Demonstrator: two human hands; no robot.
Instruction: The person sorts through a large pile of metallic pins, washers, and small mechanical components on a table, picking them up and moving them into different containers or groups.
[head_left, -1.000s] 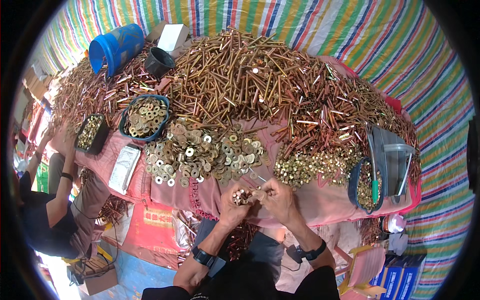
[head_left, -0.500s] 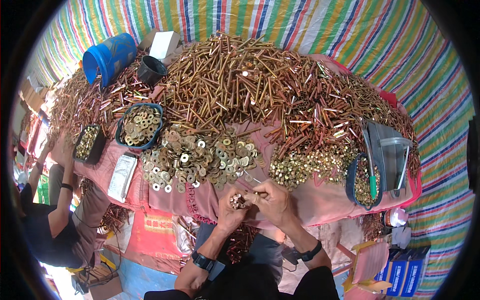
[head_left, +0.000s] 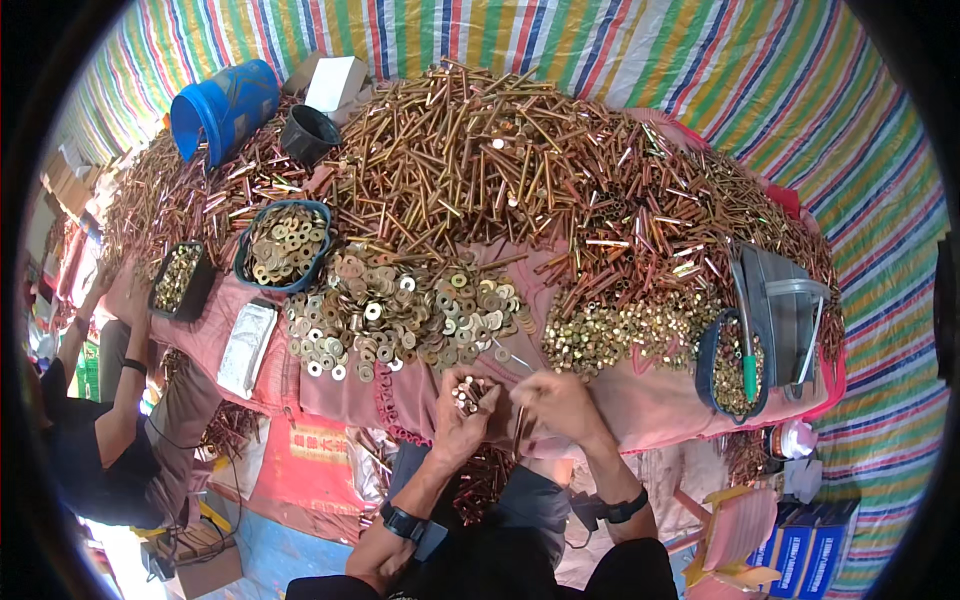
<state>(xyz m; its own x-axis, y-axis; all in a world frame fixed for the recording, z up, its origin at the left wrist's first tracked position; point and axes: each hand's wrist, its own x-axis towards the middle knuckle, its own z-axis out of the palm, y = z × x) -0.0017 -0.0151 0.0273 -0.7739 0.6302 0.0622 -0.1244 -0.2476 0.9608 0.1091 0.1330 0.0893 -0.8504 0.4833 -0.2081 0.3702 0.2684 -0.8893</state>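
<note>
My left hand (head_left: 460, 422) is closed around a bundle of copper-coloured bolts (head_left: 467, 394), their ends pointing up. Just to its right, my right hand (head_left: 562, 408) is slightly blurred. A thin reddish bolt (head_left: 518, 432) hangs down from its fingers. Beyond my hands, a heap of flat metal washers (head_left: 390, 315) spreads over the pink cloth (head_left: 640, 405), with a thin pale rod (head_left: 513, 355) at its edge. To the right of the washers lies a pile of small brassy nuts (head_left: 625, 330).
A large mound of bolts (head_left: 460, 160) fills the back. Tubs of washers (head_left: 286, 245) and nuts (head_left: 178, 280) stand left, another nut tub (head_left: 733, 365) right, beside a grey plastic container (head_left: 780, 300). A blue bucket (head_left: 225, 110) lies behind. Another person (head_left: 110, 430) sits at left.
My right hand has moved slightly away from the bundle, and a bolt now hangs below its fingers. The left hand has shifted slightly and still grips the bundle.
</note>
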